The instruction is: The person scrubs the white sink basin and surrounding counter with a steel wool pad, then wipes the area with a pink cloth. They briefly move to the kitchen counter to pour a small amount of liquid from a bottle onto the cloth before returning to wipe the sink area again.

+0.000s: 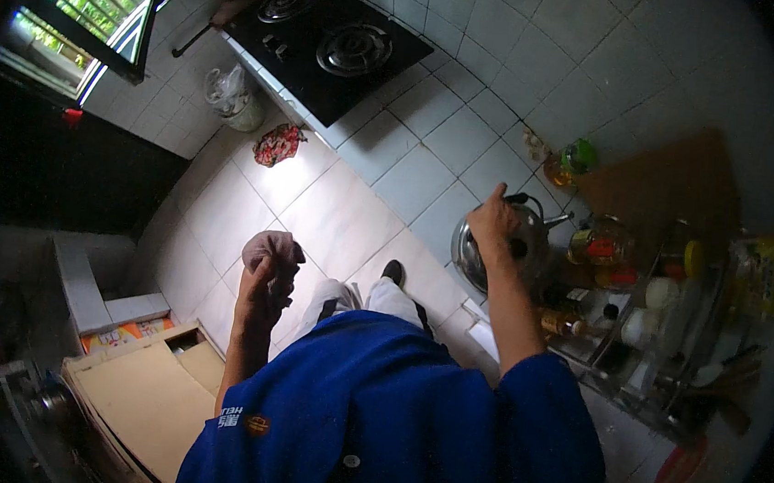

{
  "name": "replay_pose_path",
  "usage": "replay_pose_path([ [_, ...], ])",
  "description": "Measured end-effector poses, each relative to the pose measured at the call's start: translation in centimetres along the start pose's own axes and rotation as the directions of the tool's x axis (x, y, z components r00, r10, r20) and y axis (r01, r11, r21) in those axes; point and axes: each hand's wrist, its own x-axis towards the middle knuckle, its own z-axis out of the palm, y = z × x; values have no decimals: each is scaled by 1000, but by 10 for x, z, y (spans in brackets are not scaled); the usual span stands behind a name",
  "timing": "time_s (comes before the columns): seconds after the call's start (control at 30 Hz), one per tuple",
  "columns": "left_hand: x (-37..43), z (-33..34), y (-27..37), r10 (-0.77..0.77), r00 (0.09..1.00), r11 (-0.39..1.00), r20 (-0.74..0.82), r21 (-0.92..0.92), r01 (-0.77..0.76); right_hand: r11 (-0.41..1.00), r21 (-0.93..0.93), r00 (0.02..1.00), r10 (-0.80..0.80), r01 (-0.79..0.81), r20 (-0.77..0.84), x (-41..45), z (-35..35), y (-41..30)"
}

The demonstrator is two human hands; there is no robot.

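Note:
My left hand (264,286) is closed around a crumpled greyish-pink cloth (274,247), held above the floor and apart from the counter. On the right, my right hand (495,225) grips the top handle of a shiny metal kettle (468,255). The kettle is at the edge of the white-tiled counter (427,176). Its spout (559,220) points away to the right, and a black handle end shows just beyond my fingers. My hand and forearm hide part of the kettle's lid and body.
A black two-burner gas hob (329,36) is set in the counter. Bottles and a glass jar (601,239) crowd a rack at right, near a green-capped oil bottle (566,164). A bagged bin (240,108) and red patterned cloth (279,145) lie along the floor; a cardboard box (145,400) is lower left.

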Motion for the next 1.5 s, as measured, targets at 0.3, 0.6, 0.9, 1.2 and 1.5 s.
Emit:
replay_pose_path([
  [0.3, 167, 30, 32, -109, 970, 993, 217, -14, 115, 287, 935, 753, 657, -208, -35, -15, 13, 22],
  [0.6, 282, 24, 68, -168, 867, 983, 470, 10, 184, -33, 980, 688, 708, -195, 160, -7, -5, 17],
  [0.9, 326, 20, 78, -264, 843, 960, 468, 212, 183, 111, 957, 682, 724, -268, 108, 37, -9, -22],
  [1.2, 328, 39, 77, -217, 823, 971, 525, 199, 129, 318, 919, 864, 501, -235, 48, 120, -33, -95],
  [1.5, 308, 70, 70, -189, 821, 957, 539, 289, 31, 779, 628, 986, 107, -2, -130, 164, -42, -103],
])
